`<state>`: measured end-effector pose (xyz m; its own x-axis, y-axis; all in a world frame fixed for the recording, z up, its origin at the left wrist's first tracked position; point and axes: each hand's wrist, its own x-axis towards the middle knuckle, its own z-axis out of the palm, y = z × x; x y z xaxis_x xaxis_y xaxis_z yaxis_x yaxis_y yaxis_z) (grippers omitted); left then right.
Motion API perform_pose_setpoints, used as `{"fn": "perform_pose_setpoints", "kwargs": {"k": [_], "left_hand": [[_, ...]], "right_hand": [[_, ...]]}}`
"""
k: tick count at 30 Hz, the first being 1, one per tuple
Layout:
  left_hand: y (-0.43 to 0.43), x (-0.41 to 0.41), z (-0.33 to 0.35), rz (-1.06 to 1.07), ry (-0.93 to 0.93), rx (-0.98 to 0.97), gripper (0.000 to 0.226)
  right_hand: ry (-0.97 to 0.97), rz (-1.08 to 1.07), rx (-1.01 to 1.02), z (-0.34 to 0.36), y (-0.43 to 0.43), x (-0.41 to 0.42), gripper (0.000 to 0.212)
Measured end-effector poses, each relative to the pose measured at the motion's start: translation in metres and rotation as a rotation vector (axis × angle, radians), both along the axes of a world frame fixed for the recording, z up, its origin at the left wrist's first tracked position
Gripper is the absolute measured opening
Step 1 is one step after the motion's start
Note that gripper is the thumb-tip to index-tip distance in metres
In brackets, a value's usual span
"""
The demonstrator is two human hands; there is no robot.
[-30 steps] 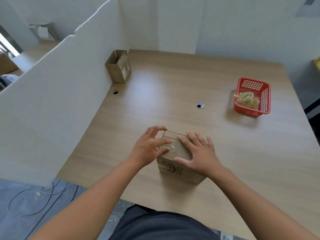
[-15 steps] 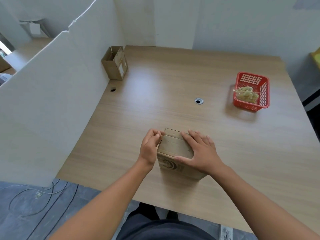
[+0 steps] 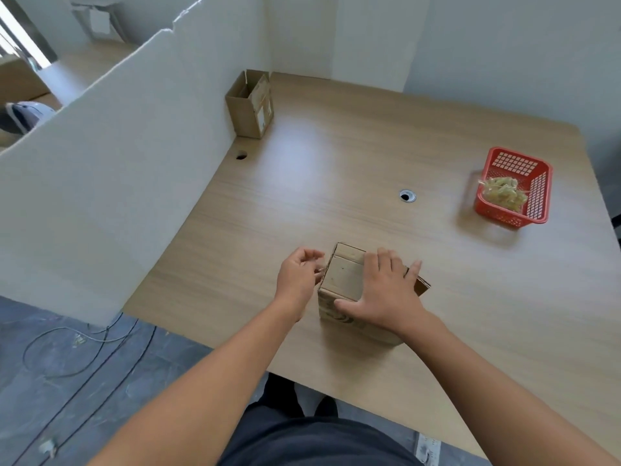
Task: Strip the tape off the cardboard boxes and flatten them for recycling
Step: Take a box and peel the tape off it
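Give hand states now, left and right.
Left hand: fingers curled at the cardboard box edge; whether it holds anything cannot be told.
Right hand: open, flat on the box top.

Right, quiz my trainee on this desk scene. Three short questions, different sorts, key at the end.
1. True or false: the right hand lies flat on top of the near box.
2. The pale crumpled wad sits in: A) the red basket B) a blue bin C) a glass bowl.
3. Name what stands in the far left corner of the table.
Key: 1 true; 2 A; 3 an open cardboard box.
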<state>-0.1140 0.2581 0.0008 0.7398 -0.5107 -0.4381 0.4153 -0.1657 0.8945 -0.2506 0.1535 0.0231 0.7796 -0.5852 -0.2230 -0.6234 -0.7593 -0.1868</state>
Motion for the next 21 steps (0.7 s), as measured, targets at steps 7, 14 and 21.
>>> {"fn": "perform_pose_setpoints", "kwargs": {"k": [7, 14, 21], "left_hand": [[0.028, -0.010, -0.017, -0.162, 0.051, -0.147, 0.024], [0.019, -0.009, 0.005, -0.038, 0.127, -0.262, 0.005], [0.003, 0.007, 0.048, -0.161, -0.401, -0.242, 0.012]], "right_hand": [[0.017, -0.014, 0.054, 0.000, -0.001, 0.002, 0.123], [-0.291, -0.009, 0.109, 0.012, -0.007, -0.007, 0.114], [-0.656, -0.046, 0.425, 0.014, -0.013, -0.005, 0.109]]}}
